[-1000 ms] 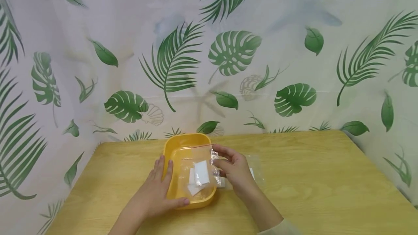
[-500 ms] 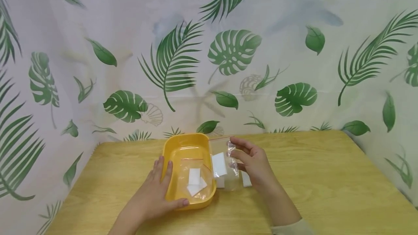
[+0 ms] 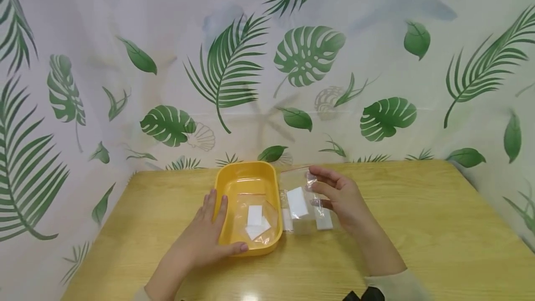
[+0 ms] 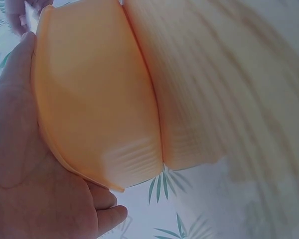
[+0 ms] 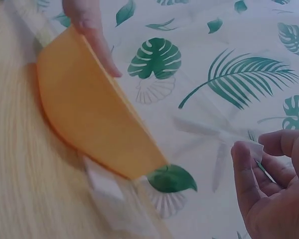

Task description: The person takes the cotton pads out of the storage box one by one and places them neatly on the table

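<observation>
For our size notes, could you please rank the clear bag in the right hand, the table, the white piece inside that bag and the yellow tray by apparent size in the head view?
Largest to smallest:
Table
Yellow tray
Clear bag held in the right hand
White piece inside that bag

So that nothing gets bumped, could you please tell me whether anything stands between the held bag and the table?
Yes: white packets lie on the table beside the tray, beneath the bag in the right hand.
</observation>
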`<state>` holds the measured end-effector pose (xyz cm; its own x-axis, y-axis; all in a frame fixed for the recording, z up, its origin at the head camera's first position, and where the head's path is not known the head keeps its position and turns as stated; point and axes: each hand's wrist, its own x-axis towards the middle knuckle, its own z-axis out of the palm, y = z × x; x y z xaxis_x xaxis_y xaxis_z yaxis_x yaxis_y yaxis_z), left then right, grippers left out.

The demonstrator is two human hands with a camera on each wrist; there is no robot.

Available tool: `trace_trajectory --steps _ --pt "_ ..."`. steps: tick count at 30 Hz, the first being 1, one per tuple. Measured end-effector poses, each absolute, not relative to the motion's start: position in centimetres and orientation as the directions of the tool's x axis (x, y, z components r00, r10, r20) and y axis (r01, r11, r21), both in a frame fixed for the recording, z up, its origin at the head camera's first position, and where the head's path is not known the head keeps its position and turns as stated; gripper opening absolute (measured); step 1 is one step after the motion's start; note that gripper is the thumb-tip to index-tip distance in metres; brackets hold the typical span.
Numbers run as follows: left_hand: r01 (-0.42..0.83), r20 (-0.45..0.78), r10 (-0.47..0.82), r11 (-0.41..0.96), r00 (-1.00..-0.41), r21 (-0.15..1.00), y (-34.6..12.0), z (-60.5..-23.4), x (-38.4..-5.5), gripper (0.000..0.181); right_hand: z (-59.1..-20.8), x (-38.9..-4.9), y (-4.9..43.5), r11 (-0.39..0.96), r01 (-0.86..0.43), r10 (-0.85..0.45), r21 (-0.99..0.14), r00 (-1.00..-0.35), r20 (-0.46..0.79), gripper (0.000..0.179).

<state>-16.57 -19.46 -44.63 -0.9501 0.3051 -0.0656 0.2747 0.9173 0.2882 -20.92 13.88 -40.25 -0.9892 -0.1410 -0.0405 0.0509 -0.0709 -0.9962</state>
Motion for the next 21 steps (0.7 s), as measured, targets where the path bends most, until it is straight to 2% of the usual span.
trace_trajectory --steps 9,21 --pt "0.272 -0.085 0.310 0.915 -0.947 0.298 -19.1 -44.2 -16.6 0.124 -40.2 -20.9 16.5 -0.084 0.046 -0.094 -0.995 -0.995 -0.038 0.048" --pt "0.261 -0.102 0.305 0.913 -0.947 0.312 -19.2 -43.9 -16.3 0.123 -40.3 -21.0 17.7 -0.122 0.031 -0.068 -0.992 -0.997 -0.023 0.044"
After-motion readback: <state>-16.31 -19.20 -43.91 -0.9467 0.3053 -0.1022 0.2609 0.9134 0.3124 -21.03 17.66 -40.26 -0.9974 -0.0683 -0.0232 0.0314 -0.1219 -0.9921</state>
